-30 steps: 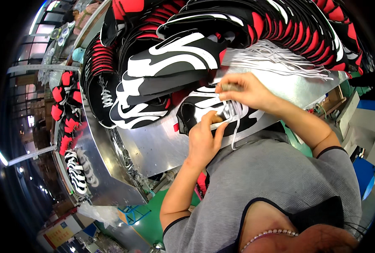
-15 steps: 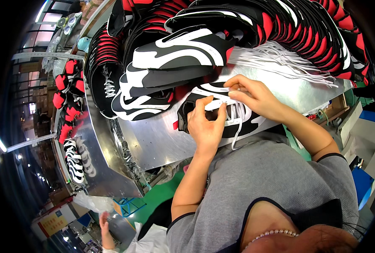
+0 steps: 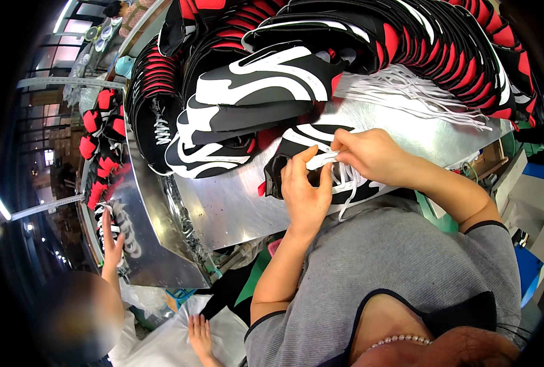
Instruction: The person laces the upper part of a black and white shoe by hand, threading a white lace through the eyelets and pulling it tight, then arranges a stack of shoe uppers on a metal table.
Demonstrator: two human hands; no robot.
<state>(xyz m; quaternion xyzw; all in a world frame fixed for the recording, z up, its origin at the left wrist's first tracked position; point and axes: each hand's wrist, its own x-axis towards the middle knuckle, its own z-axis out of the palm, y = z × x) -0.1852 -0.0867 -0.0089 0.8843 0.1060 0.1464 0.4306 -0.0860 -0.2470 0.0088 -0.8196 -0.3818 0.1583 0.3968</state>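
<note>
Since the earlier frame, a co-worker's hand (image 3: 110, 241) had risen at far left of the grip, and the right hand had closed in toward the left. Beyond the grip, to its left, large black-and-white uppers (image 3: 262, 85) lay piled. The left hand (image 3: 307, 192) pinched a white strip (image 3: 319, 161) between thumb and finger, over the shoe upper (image 3: 313, 133) lying directly beneath. The right hand (image 3: 379, 158) pinched the strip's right end. Just right of the grip, a white lace (image 3: 351, 200) trailed toward the body; farther right and beyond, loose laces (image 3: 418, 95) lay spread.
</note>
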